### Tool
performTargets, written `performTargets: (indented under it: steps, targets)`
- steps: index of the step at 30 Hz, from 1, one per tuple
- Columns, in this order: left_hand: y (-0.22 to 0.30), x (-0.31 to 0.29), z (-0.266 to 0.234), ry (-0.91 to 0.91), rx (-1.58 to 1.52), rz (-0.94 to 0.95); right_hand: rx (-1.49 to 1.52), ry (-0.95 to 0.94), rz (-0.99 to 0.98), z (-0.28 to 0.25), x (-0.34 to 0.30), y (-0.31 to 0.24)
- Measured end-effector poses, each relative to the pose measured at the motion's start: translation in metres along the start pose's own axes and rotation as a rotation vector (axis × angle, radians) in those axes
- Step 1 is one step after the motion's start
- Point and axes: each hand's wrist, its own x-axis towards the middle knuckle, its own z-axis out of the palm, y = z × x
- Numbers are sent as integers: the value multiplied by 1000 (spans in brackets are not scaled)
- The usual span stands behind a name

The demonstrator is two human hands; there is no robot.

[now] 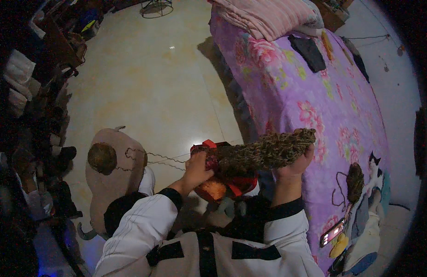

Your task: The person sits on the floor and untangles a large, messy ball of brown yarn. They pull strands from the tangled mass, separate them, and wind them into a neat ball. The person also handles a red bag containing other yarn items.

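Observation:
A long, thick knitted piece [264, 152] in mottled brown and olive yarn stretches between my two hands above my lap. My left hand [198, 168] is closed around its dark reddish left end. My right hand [294, 166] supports the other end, its fingers partly hidden behind the knit. Loose yarn strands [165, 158] run leftward from my left hand toward a brown ball of yarn [101, 158]. Below the knit, a red and black bag [243, 185] sits with an orange ball [210, 189], apparently yarn, in it. Any needles are too dark to make out.
The brown ball rests on a beige padded seat [109, 138]. A bed with a purple floral cover [287, 92] stands at right, bearing a folded pink blanket [264, 18], dark cloth [308, 53], another yarn ball [355, 180] and a phone [332, 232]. Dark clutter lines the left.

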Motion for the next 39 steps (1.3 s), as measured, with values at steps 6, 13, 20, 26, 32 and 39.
performTargets:
  steps: [6,13,20,26,32,39]
  targets:
    - [25,12,-37,-302,-671,-33,98,-38,108,-10,0,5]
    - [31,-18,-175,348,-881,-54,-736,330,166,-15,10,10]
    - [46,-61,-206,264,-1434,176,-1016,240,85,-39,12,55]
    - [86,-54,-152,205,-121,170,-313,135,625,35,-21,72]
    - [109,-58,-118,285,-220,151,-263,311,558,43,-38,100]
    - [81,-40,-100,183,14,201,-458,224,499,40,-39,108]
